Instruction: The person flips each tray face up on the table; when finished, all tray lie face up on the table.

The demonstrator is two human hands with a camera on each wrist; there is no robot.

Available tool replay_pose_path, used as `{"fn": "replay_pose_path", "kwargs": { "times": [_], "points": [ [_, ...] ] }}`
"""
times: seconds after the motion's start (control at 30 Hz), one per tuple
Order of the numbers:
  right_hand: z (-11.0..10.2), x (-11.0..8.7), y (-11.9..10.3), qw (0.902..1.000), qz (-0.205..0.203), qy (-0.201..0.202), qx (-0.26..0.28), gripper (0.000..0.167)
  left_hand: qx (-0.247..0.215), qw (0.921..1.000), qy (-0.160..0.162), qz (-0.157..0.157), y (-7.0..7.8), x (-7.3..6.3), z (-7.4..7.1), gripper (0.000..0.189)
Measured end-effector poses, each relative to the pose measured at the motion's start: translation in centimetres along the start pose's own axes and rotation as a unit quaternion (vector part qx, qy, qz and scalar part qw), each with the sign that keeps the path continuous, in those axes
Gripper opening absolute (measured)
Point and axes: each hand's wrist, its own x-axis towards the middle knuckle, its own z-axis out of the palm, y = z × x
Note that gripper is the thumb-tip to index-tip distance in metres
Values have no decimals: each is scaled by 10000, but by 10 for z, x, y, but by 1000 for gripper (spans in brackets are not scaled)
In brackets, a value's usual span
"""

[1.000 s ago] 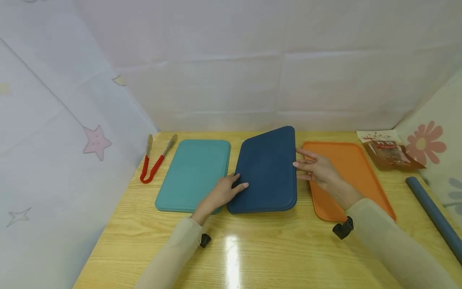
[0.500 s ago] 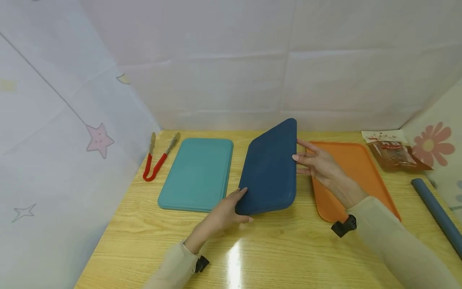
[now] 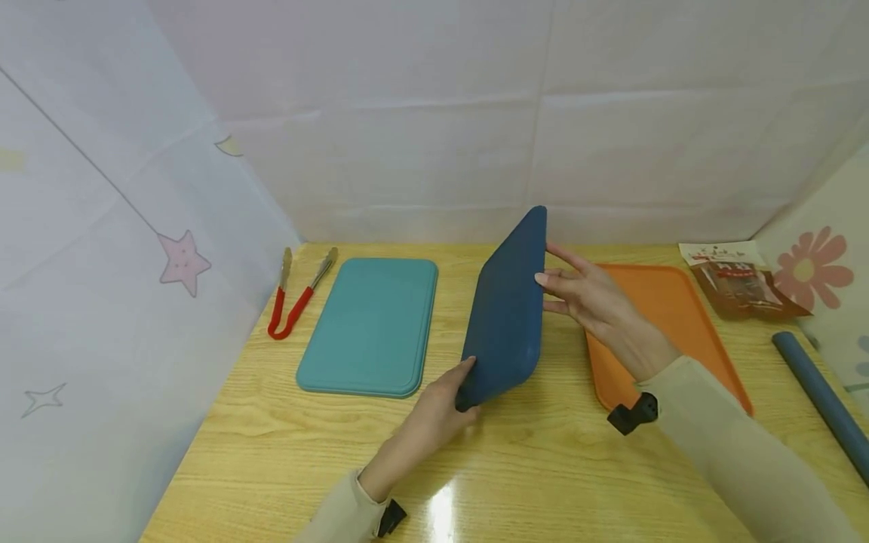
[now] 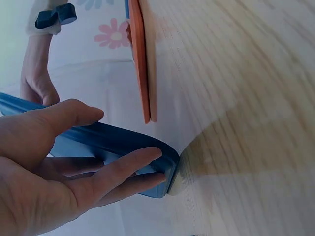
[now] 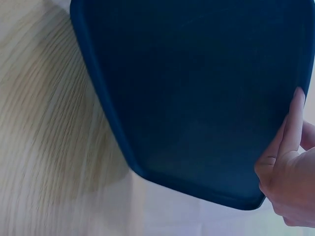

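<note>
A dark blue tray (image 3: 505, 309) stands steeply tilted over the middle of the table, both hands holding it. My left hand (image 3: 434, 415) grips its near lower corner; in the left wrist view, the thumb of that left hand (image 4: 54, 172) lies on one side of the rim and fingers on the other. My right hand (image 3: 597, 305) pinches the raised right edge, thumb on the near face. The right wrist view shows the tray's (image 5: 192, 108) other face, bordered by a rim, with fingers of the right hand (image 5: 290, 177) against it.
A teal tray (image 3: 370, 324) lies on the table to the left, beside red-handled tongs (image 3: 292, 313). To the right, an orange tray (image 3: 661, 324) lies partly beneath my right forearm. Beyond it are a brown food packet (image 3: 736, 286) and a grey-blue roll (image 3: 824, 403).
The blue tray has tipped from a shallow slant to nearly upright, its right edge rising. My left hand has shifted from the tray's left edge to a grip round its near lower corner.
</note>
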Motion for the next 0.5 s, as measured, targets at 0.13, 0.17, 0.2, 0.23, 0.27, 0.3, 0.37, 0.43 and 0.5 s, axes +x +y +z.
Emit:
{"fn": "replay_pose_path", "kwargs": {
  "times": [0.13,0.17,0.2,0.23,0.27,0.3,0.37,0.43,0.5],
  "points": [
    [7,1,-2,9997,-90,-58,209,74,21,9998,174,117,2,-1,3,74],
    [9,1,-3,9996,-108,-67,266,74,27,9996,218,158,3,-2,3,75],
    [10,1,-3,9994,-126,-82,318,75,34,9995,253,186,3,-2,3,75],
    [12,2,-4,9991,-131,-102,380,75,49,9993,293,229,3,-2,4,76],
    [13,2,-4,9989,-140,-113,424,75,54,9991,324,272,4,-2,5,77],
    [15,3,-4,9988,-154,-129,455,75,49,9988,361,325,4,-2,5,78],
    [18,4,-5,9985,-180,-152,495,75,18,9981,436,431,5,-2,6,80],
    [21,5,-5,9983,-216,-162,510,74,-52,9969,521,588,6,-2,8,81],
    [22,6,-5,9980,-254,-171,546,73,-196,9951,621,745,7,-3,10,82]
  ]
}}
